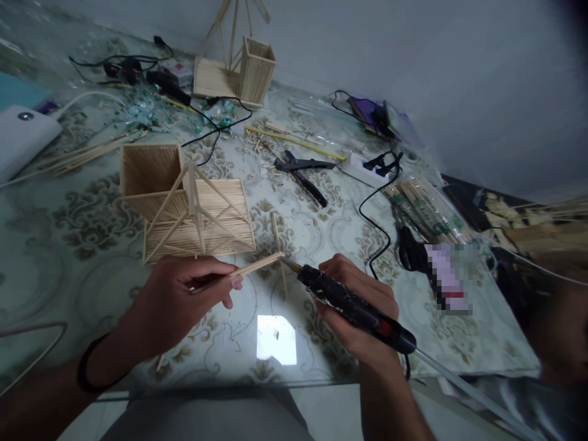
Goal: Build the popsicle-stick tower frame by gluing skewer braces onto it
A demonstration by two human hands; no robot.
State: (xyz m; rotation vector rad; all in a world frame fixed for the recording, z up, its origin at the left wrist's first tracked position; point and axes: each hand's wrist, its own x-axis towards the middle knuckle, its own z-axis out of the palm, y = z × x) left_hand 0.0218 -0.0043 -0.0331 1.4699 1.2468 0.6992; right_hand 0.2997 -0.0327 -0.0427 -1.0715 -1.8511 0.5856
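Pinched in my left hand are thin wooden sticks, lying side by side and angled up to the right. My right hand is wrapped round a black hot glue gun with a glue stick coming out of its back. The gun's nozzle is at the far end of the sticks; whether it touches them I cannot tell. Beyond my left hand stands a stick-built model with an open box and slanted struts. Loose sticks lie on the table behind the nozzle.
A second stick model stands at the back wall. Black cutting pliers, a power strip with cables and bagged sticks lie across the patterned table. A white device is at left. Another person is at right.
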